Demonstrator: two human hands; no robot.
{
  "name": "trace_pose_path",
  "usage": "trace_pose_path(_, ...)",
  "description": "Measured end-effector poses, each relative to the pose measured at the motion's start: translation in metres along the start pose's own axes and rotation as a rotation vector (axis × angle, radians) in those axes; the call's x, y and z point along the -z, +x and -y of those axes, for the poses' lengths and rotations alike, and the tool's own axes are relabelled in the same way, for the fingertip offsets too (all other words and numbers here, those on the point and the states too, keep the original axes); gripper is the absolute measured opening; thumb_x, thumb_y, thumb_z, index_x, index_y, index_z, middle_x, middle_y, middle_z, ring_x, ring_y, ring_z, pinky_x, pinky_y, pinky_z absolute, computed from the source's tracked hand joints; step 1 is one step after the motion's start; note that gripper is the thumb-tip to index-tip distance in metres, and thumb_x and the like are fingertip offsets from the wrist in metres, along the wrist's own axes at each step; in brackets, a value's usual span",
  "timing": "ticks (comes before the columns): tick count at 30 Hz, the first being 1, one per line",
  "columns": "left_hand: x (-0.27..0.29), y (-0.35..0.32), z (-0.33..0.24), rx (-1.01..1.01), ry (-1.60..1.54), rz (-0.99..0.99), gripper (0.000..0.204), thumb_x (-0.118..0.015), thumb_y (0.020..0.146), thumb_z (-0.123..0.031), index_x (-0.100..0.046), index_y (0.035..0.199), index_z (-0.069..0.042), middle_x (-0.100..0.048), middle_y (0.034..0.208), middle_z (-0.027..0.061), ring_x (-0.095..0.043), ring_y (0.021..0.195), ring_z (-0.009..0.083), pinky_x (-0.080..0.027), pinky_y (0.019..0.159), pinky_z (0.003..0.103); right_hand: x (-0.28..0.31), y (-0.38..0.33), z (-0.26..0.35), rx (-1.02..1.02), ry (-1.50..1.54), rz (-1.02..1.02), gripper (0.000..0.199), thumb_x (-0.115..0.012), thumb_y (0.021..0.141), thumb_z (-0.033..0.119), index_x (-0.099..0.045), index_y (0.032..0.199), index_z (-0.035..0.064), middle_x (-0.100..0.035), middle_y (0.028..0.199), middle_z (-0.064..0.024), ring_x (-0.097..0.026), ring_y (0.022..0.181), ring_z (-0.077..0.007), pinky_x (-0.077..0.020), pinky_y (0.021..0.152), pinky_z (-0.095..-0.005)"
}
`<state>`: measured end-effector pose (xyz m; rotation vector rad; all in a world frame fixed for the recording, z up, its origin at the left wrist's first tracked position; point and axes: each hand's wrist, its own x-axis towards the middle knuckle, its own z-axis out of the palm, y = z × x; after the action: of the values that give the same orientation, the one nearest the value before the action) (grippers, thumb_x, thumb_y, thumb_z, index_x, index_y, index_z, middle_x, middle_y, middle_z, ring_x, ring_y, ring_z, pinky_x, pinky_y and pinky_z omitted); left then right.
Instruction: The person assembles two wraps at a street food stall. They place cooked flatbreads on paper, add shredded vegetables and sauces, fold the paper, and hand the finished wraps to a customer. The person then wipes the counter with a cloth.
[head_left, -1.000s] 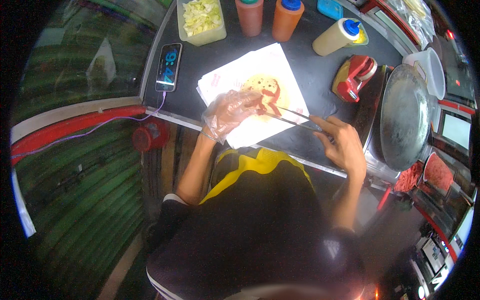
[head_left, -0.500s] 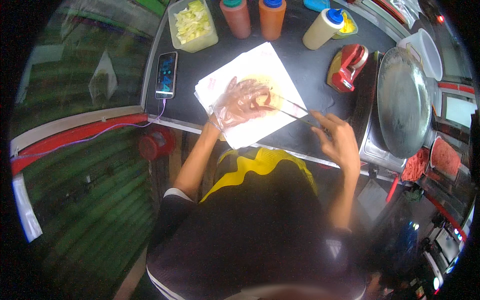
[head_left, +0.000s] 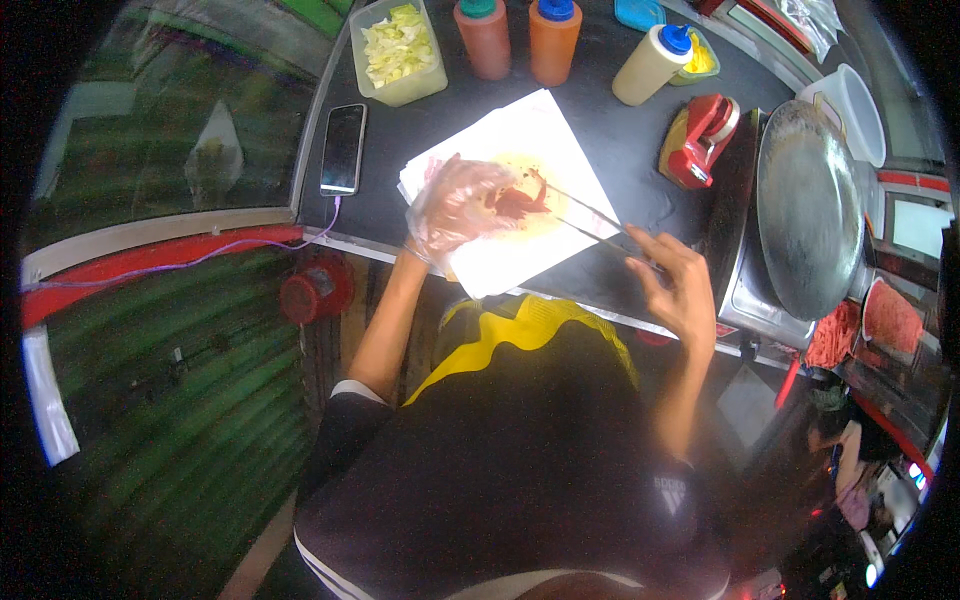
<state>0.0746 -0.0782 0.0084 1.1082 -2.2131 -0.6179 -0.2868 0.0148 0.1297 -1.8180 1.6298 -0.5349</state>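
A stack of white paper (head_left: 545,125) lies on the black counter, with a round yellowish flatbread (head_left: 520,162) on top. Reddish-brown strips that look like meat (head_left: 518,203) are on the flatbread. My left hand (head_left: 455,210), in a clear plastic glove, is over the flatbread's left side; glare and blur hide how its fingers are set. Thin metal tongs (head_left: 592,222) are gripped in my right hand (head_left: 675,280), which is bare. Their tips reach the meat from the right, apart from each other, one of them by a raised strip.
Beyond the paper stand a tub of chopped cabbage (head_left: 400,50), a red sauce bottle (head_left: 485,45), an orange one (head_left: 552,45) and a pale one (head_left: 645,70). A phone (head_left: 343,150) lies left. Rightward are a red tape dispenser (head_left: 700,140) and a large dark pan (head_left: 815,210).
My left hand has drawn back a little to the left, uncovering more meat. The tong tips have shifted slightly toward the meat. The phone's screen has gone dark.
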Motion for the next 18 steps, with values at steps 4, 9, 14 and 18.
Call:
trace_pose_path(4, 0.056, 0.056, 0.013, 0.139, 0.032, -0.425, 0.039, -0.088, 0.095, -0.033, -0.082, 0.128, -0.012, -0.082, 0.127, 0.0135, -0.078, 0.116, 0.0342, -0.06, 0.104, 0.045, 0.014, -0.001, -0.005, 0.004, 0.054, -0.147, 0.047, -0.084, 0.092, 0.008, -0.08, 0.139, 0.0065, -0.064, 0.084, -0.0171, -0.061, 0.071, -0.0309, -0.0502, 0.07, -0.0424)
trace_pose_path(9, 0.123, 0.174, 0.113, 0.454, 0.368, -0.093, 0.039, -0.082, 0.098, -0.029, -0.079, 0.131, -0.006, -0.081, 0.128, 0.0212, -0.079, 0.117, 0.0403, -0.062, 0.101, 0.047, 0.017, 0.013, -0.001, 0.04, 0.048, -0.206, 0.047, -0.084, 0.093, 0.009, -0.079, 0.14, 0.0067, -0.06, 0.08, -0.0149, -0.054, 0.066, -0.0252, -0.0465, 0.065, -0.0403)
trace_pose_path(14, 0.115, 0.217, 0.171, 0.353, 0.676, 0.334, 0.032, -0.087, 0.089, -0.032, -0.083, 0.102, -0.003, -0.082, 0.112, 0.0265, -0.079, 0.111, 0.0426, -0.062, 0.097, 0.051, 0.011, 0.016, 0.01, 0.079, 0.054, -0.147, 0.049, -0.084, 0.093, 0.01, -0.078, 0.142, 0.0084, -0.058, 0.083, -0.0159, -0.054, 0.064, -0.0278, -0.0452, 0.064, -0.0423)
trace_pose_path(18, 0.15, 0.22, 0.154, 0.281, 0.556, 0.341, 0.025, -0.086, 0.089, -0.024, -0.086, 0.103, -0.004, -0.082, 0.107, 0.0251, -0.081, 0.1, 0.0388, -0.062, 0.094, 0.046, 0.006, 0.007, 0.011, 0.023, 0.102, -0.124, 0.051, -0.084, 0.092, 0.01, -0.078, 0.142, 0.0079, -0.058, 0.082, -0.0167, -0.054, 0.064, -0.0305, -0.0456, 0.065, -0.0433)
